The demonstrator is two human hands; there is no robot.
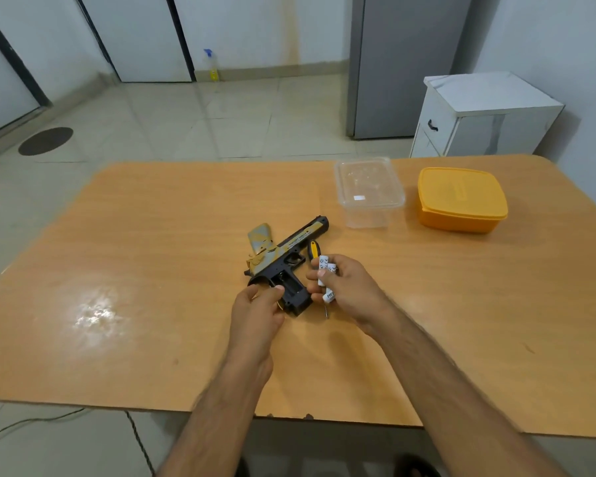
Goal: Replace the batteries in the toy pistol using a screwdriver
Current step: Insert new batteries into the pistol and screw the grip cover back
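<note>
The toy pistol lies mid-table, grip open. The left hand pinches the grip's near end; the right hand clutches white cylindrical batteries – the screwdriver lies beside. Best steady the matte black plastic grip, then seat cells one by one, polarity matched – glossy wrappers look slippery

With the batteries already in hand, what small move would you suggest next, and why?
Probably slide one battery from the right hand into the open grip of the toy pistol, which the left hand steadies; the screwdriver lies unused on the table.
</note>
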